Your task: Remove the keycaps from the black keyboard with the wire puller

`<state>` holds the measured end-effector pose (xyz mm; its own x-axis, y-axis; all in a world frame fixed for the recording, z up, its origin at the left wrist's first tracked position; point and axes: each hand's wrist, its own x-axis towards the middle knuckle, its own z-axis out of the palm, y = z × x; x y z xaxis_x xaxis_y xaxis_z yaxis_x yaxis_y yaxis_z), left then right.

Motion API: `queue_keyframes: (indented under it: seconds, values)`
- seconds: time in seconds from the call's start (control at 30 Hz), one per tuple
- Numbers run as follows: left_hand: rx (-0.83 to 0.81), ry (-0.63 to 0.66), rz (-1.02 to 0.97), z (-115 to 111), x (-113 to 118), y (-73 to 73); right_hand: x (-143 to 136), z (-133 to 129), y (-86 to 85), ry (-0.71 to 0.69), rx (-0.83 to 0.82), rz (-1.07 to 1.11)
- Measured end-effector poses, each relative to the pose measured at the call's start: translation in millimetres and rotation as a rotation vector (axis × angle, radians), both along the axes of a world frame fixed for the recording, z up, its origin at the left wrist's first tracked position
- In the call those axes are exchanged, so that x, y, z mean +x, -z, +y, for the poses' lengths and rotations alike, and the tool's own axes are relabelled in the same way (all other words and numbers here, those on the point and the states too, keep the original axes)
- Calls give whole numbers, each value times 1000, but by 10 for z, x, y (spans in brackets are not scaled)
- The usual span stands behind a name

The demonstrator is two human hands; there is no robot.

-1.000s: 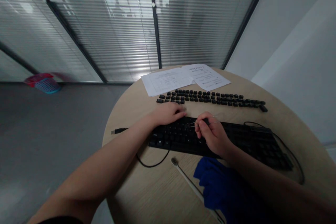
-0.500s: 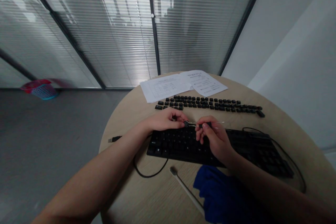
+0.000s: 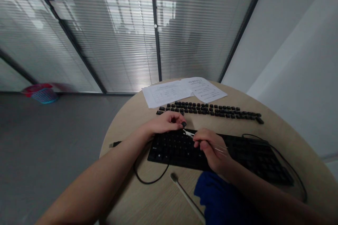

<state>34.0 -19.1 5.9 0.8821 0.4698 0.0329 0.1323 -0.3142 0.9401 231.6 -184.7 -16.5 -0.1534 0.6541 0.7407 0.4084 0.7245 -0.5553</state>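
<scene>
Between the fingertips of my left hand (image 3: 170, 122) is a small black keycap (image 3: 183, 124), held just above the back edge of the black keyboard (image 3: 182, 151). My right hand (image 3: 212, 147) is closed round a thin wire tool (image 3: 189, 134), whose pale ends point toward the keycap over the keyboard; its thin wires also stick out behind the hand. Behind the keyboard, loose black keycaps (image 3: 203, 109) lie in several rows on the round wooden table (image 3: 124, 119).
White printed sheets (image 3: 169, 93) lie at the table's back. In front are a brush (image 3: 187, 197) and a blue cloth (image 3: 221, 197). A black cable with a USB plug (image 3: 115, 144) lies at the left. A basket (image 3: 43, 94) stands on the floor.
The tool in my right hand has come away from the keycap and now tilts down over the keyboard. My left hand keeps the keycap. The camera view has shifted slightly.
</scene>
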Motion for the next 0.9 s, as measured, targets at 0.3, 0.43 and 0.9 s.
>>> queue_keyframes:
  seconds: [0.3, 0.43, 0.9]
  values:
    - [21, 76, -18, -71, -8, -98, 108, 41, -154, 305, 80, -412]
    - [35, 124, -25, -125, 1, -130, 124, 104, -78, 333, -71, -574]
    - [123, 183, 74, -108, -31, -152, 142, 160, -156, 298, -152, -631]
